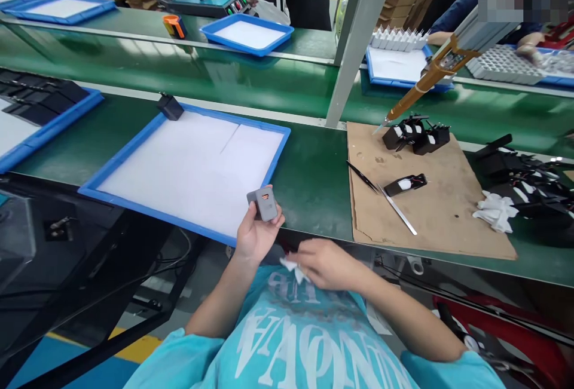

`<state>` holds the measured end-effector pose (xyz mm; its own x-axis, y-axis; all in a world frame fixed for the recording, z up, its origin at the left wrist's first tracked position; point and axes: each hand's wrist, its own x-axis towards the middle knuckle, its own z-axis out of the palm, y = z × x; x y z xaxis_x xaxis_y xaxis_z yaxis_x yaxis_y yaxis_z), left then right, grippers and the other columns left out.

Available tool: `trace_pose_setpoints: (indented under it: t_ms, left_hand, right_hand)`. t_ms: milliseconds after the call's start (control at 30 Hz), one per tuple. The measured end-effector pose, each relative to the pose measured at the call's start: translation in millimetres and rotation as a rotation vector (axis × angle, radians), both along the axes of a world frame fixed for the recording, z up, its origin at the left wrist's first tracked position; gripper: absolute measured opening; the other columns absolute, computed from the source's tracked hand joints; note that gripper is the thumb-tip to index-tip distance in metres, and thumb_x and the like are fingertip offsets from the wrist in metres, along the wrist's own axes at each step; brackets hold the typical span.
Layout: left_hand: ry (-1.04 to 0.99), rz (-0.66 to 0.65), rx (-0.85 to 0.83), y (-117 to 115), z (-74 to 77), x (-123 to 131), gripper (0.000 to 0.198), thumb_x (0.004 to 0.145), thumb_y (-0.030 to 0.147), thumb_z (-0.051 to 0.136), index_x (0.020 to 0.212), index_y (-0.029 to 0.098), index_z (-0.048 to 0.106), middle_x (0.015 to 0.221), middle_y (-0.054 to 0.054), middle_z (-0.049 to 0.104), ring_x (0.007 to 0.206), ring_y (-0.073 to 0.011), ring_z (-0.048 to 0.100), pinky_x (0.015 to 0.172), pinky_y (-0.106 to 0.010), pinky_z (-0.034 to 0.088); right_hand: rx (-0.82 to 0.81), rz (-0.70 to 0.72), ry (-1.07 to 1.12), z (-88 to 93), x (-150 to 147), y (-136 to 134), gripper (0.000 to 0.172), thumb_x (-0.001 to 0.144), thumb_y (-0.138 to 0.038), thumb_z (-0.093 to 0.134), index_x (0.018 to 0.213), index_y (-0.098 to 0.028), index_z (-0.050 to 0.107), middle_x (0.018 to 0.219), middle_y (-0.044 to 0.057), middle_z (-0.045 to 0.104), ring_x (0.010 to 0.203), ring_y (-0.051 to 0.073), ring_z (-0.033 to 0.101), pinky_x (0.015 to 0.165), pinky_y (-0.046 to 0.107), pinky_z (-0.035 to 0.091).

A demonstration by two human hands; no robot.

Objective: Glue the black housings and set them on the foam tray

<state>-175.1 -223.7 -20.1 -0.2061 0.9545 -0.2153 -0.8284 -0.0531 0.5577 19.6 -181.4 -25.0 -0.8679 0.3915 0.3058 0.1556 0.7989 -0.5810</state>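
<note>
My left hand (255, 230) holds a small grey charger block (263, 204) upright over the near corner of a blue-rimmed tray (134, 144) lined with white foam. Just to its right, close to my chest, my right hand (325, 263) pinches a small white cloth (291, 268). Both hands hover at the bench's front edge, above my turquoise shirt.
A black charger (170, 107) rests on the tray's far corner. A cardboard mat (430, 198) to the right carries black parts (417, 135), tweezers (362, 177), a metal strip (398, 210) and a hanging glue dispenser (426, 78). Other people work across the green conveyor (269, 84).
</note>
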Motion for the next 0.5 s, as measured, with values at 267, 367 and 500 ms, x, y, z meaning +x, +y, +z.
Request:
trace_pose_setpoints:
  t_ms: [267,367,500]
  left_hand:
    - [0.024,-0.111,-0.084,-8.4,-17.0,24.9,0.046,0.072,0.041,0.075,0.111,0.019,0.065,0.095,-0.004,0.067,0.086,-0.0179,0.062,0.077,-0.028,0.049]
    - [0.030,-0.176,-0.098,-15.4,-26.7,31.3,0.038,0.069,0.041,0.078,0.097,0.018,0.067,0.088,-0.004,0.067,0.082,-0.0180,0.062,0.075,-0.029,0.050]
    - [0.247,-0.185,-0.051,-26.7,-24.9,19.9,0.057,0.073,0.045,0.075,0.121,0.019,0.059,0.097,-0.006,0.067,0.090,-0.0200,0.063,0.077,-0.029,0.050]
  right_hand:
    - [-0.057,-0.348,0.378,21.2,-43.6,5.1,0.031,0.094,-0.032,0.050,0.120,-0.026,0.066,0.079,0.002,0.057,0.071,0.013,0.057,0.063,0.025,0.049]
    - [-0.137,-0.436,0.268,15.8,-53.9,22.7,0.031,0.095,-0.037,0.048,0.108,-0.023,0.072,0.076,0.002,0.056,0.071,0.013,0.057,0.064,0.025,0.048]
    - [-0.203,-0.502,0.053,11.7,-35.7,53.9,0.029,0.094,-0.034,0.048,0.098,-0.020,0.073,0.075,0.003,0.065,0.067,0.014,0.059,0.062,0.025,0.047]
